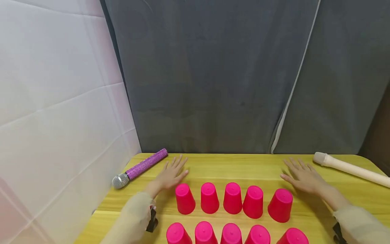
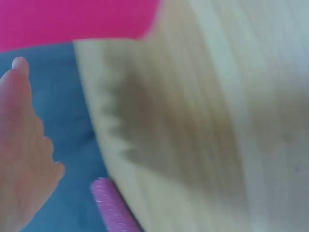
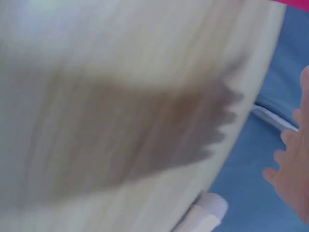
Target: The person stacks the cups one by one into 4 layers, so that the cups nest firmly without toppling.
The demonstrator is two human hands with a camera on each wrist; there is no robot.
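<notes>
At the near edge of the yellow wooden desk (image 1: 231,166) stands a row of five pink cups (image 1: 231,234), all upside down, and their lower parts are cut off by the picture border. Just behind it stands a second row of five pink cups (image 1: 232,198), also upside down and close to each other; the cup at the right end (image 1: 280,205) leans a little to the right. The left hand (image 1: 170,175) lies above the desk with fingers spread and straight, holding nothing, just beyond the leftmost cup of the far row (image 1: 184,199). The right hand (image 1: 302,177) is in the same way flat and spread, empty, just beyond the right end cup. Left of the left hand a purple glitter microphone (image 1: 139,168) lies near the far left corner of the desk. At the far right a cream-coloured recorder (image 1: 350,169) lies on the desk. Both wrist views are blurred and show mainly the wood surface and the shadow of the fingers.
</notes>
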